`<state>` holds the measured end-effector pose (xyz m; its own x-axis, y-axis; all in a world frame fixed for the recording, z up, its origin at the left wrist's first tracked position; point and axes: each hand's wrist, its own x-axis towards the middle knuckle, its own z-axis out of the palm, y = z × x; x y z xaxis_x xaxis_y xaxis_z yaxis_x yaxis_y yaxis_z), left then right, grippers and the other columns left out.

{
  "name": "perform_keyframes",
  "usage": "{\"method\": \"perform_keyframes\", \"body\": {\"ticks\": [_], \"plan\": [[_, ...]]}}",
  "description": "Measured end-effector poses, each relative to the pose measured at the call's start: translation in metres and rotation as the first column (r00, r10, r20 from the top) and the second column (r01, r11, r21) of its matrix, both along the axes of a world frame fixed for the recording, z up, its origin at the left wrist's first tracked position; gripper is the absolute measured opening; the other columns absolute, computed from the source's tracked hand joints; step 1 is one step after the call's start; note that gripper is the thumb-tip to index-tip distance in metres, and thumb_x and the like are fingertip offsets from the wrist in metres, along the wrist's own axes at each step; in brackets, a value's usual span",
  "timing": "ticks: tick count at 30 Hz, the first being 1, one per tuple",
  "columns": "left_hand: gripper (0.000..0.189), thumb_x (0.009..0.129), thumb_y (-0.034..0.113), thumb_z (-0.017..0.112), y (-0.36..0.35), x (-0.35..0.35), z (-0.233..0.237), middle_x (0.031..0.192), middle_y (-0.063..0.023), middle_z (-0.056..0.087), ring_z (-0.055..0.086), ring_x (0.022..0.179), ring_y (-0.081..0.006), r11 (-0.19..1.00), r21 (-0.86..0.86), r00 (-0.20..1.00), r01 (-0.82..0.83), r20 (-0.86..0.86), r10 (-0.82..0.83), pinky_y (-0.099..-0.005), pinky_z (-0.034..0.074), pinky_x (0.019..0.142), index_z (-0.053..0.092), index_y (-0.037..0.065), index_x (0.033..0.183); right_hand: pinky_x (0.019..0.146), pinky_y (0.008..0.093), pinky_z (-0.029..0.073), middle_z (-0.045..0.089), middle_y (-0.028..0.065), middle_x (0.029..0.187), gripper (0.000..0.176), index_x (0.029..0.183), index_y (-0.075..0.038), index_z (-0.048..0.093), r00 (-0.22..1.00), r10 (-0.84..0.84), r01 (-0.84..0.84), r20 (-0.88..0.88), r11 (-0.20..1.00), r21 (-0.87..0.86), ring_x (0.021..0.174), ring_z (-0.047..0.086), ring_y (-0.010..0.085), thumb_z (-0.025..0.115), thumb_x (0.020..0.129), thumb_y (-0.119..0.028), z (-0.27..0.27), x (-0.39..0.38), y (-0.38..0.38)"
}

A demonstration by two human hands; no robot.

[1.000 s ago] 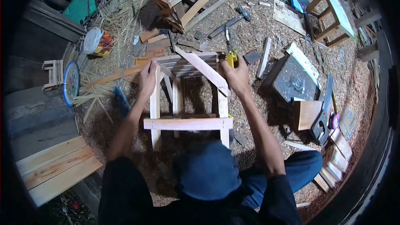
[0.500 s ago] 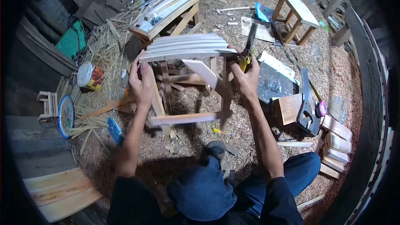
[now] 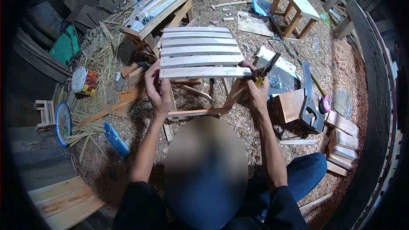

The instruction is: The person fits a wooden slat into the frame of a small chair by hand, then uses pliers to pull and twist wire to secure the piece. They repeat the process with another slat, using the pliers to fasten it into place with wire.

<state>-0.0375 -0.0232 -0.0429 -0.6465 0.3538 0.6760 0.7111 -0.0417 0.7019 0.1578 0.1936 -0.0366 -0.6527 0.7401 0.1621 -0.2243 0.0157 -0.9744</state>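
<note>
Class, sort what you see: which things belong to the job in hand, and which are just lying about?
Likely part of the job:
Slatted wooden frame, held by left hand and right hand
Yellow-handled pliers, also in the right hand

Lying about, untouched:
Bucket
Blue-rimmed disc
White-topped stool
Saw and pink tape measure (possibly tools for the job)

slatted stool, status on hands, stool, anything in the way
Left hand on left side of stool; right hand on its right, also holding pliers. Slats facing camera. Dark block close beyond right hand.
</note>
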Motion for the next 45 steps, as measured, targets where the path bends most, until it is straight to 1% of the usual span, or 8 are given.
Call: {"method": "perform_keyframes", "body": {"ticks": [4,10,18,23,27,36,42,45], "plan": [[0.055,0.095,0.033,0.055,-0.006,0.012,0.001,0.127,-0.0179,0.052,0.051,0.118,-0.024,0.993,0.09,0.981,0.072,0.175,-0.087,-0.0399,0.038,0.106,0.044,-0.005,0.134,0.102,0.0314,0.045,0.067,0.0115,0.12,0.04,0.123,0.004,0.063,0.991,0.13,-0.132,-0.04,0.99,-0.053,0.113,0.061,0.0176,0.05,0.085,0.003,-0.007,0.016,0.018],[0.039,0.101,0.018,0.056,-0.015,0.032,0.014,0.119,-0.0103,0.052,0.05,0.107,-0.0178,0.983,-0.185,0.866,0.014,0.494,0.08,-0.0328,0.041,0.097,0.049,0.001,0.136,0.067,0.0232,0.049,0.069,0.0038,0.094,0.025,0.118,-0.001,0.066,0.988,0.072,-0.043,0.133,0.977,-0.208,0.078,0.06,0.0076,0.062,0.094,-0.008,-0.025,0.033,0.035],[0.052,0.102,0.021,0.059,-0.02,0.023,0.001,0.126,-0.0179,0.056,0.056,0.112,-0.0214,0.987,-0.154,0.76,-0.05,0.635,0.138,-0.0321,0.043,0.099,0.039,-0.002,0.144,0.07,0.0266,0.049,0.069,0.0044,0.09,0.026,0.107,0.001,0.066,0.942,0.064,-0.082,0.329,0.996,0.04,0.077,0.061,0.0098,0.073,0.093,-0.019,-0.043,0.013,0.045],[0.061,0.105,0.036,0.051,-0.015,0.011,-0.005,0.133,-0.0231,0.057,0.056,0.12,-0.0261,0.852,-0.522,0.847,0.03,0.465,0.255,-0.0345,0.041,0.104,0.035,-0.005,0.146,0.075,0.0306,0.051,0.071,0.0078,0.091,0.045,0.108,0.003,0.066,0.934,0.053,-0.062,0.354,0.998,0.013,0.081,0.063,0.0135,0.08,0.086,-0.034,-0.038,-0.007,0.026],[0.047,0.106,0.033,0.05,-0.017,0.013,0.003,0.128,-0.0153,0.063,0.058,0.118,-0.0217,0.937,-0.337,0.806,0.088,0.577,0.132,-0.0339,0.042,0.103,0.054,-0.004,0.135,0.077,0.0341,0.052,0.072,0.0127,0.093,0.043,0.11,0.004,0.065,0.929,-0.062,0.041,0.364,0.997,0.065,0.082,0.064,0.0167,0.079,0.087,-0.03,-0.036,-0.007,0.002],[0.05,0.106,0.035,0.052,-0.025,0.014,-0.002,0.13,-0.0124,0.061,0.054,0.12,-0.0184,0.979,-0.185,0.746,0.086,0.663,0.06,-0.0312,0.038,0.106,0.053,-0.003,0.137,0.083,0.035,0.052,0.072,0.0157,0.1,0.051,0.116,0.005,0.061,0.943,-0.011,-0.018,0.333,0.996,0.083,0.089,0.066,0.0202,0.077,0.087,-0.034,-0.042,-0.001,-0.002],[0.058,0.105,0.037,0.049,-0.06,0.001,0.064,0.141,-0.0148,0.054,0.052,0.128,-0.0212,0.948,-0.155,0.49,0.279,0.872,-0.002,-0.0314,0.038,0.11,0.041,-0.003,0.147,0.071,0.025,0.048,0.065,-0.0003,0.088,0.027,0.102,-0.003,0.061,0.945,0.158,-0.134,0.286,0.986,-0.102,0.08,0.057,0.0064,0.069,0.097,-0.029,0.029,0.015,-0.008],[0.064,0.106,0.037,0.049,-0.065,0.011,0.113,0.148,-0.0165,0.046,0.047,0.134,-0.0214,0.961,-0.105,0.546,0.255,0.836,-0.053,-0.0313,0.037,0.111,0.032,-0.004,0.152,0.067,0.0227,0.044,0.061,-0.0027,0.084,0.031,0.099,-0.005,0.061,0.957,0.233,-0.195,0.172,0.958,-0.21,0.076,0.053,0.0053,0.068,0.097,-0.035,0.033,0.011,0.002]]}}
